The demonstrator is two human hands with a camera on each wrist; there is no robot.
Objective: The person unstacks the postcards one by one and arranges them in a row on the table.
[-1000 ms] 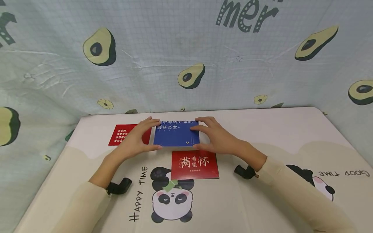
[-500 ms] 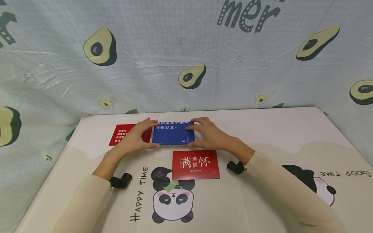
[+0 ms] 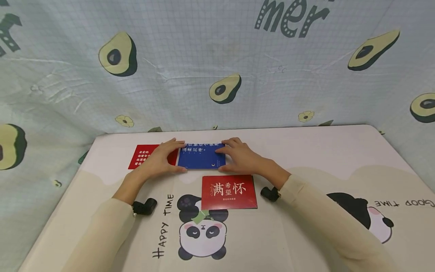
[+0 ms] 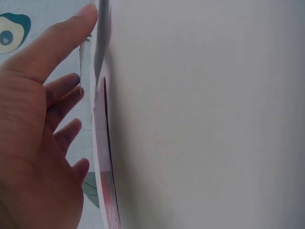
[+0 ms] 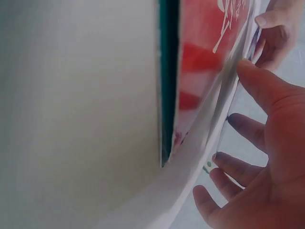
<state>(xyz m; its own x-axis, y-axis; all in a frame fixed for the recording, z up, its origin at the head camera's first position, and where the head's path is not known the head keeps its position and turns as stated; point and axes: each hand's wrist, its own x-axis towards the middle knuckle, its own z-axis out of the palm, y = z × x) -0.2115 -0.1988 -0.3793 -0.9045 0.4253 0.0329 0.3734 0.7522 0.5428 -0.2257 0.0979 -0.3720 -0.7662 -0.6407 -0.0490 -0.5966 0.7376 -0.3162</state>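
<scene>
Grip: two bare hands, both pinching one blue card [image 3: 202,158] at its short ends, thumbs on the near edge, fingers on the far edge

Head view: left hand [image 3: 158,160] at the card's left end, thumb at the near corner; right hand [image 3: 242,156] at the right end, one finger bent over the card's face. Blue card between the two, white characters along its far side, small yellow moon near the right thumb; whether it touches the table [image 3: 289,226] cannot be told. Left of the grip, partly behind the left hand, one rear red card [image 3: 141,154] with white lines of writing; any overlap with the blue card unclear. Nearer the person than the grip, one front red card [image 3: 229,192] with large white characters, lying apart from the blue card; its near edge over a panda print [image 3: 202,230]. Beyond the grip, pale cloth [image 3: 170,105] with avocado prints

Left wrist view: thumb above, fingers below, a thin card edge between; beneath the grip, a red patch with white characters, seen nearly edge-on

Right wrist view: thumb and fingers about the thin card edge; left of the grip, the front red card at a steep slant, its side dark teal; beyond the thumb, part of the left hand
</scene>
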